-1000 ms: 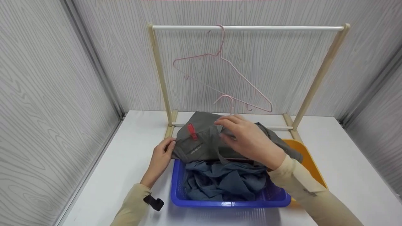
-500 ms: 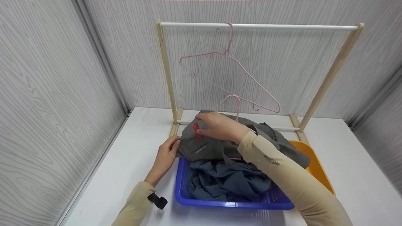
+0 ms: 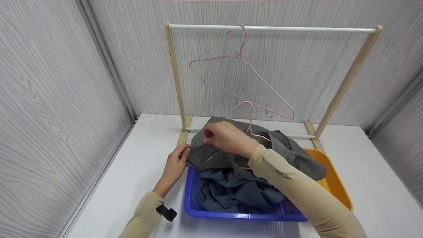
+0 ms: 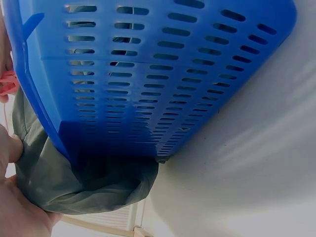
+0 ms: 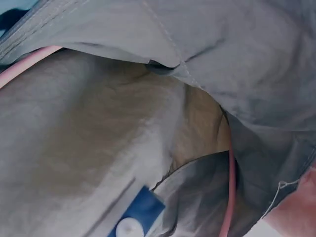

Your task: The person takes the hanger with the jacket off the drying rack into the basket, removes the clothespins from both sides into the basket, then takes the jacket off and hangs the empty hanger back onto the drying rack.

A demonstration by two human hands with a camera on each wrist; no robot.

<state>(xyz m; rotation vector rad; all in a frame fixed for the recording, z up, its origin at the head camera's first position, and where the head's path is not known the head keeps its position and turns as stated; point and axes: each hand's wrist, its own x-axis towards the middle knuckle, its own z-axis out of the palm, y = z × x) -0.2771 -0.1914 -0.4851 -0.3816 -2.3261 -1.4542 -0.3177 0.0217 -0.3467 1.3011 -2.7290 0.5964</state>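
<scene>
Clip (image 3: 209, 133) turning since prev. frame, R hand (image 3: 224, 136) pinching it; L hand (image 3: 176, 162) gripping gray garment (image 3: 214, 162) edge; poss. risk: slipping off lower hanger (image 3: 252, 116) if tugged.

Pink hngr (image 3: 240, 55) on wht bar (image 3: 307, 29) — ylw tub (image 3: 334, 183).

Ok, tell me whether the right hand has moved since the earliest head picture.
Yes: in the head view, the right hand has moved left, closer to the rack's left post, and now pinches the red clip.
</scene>
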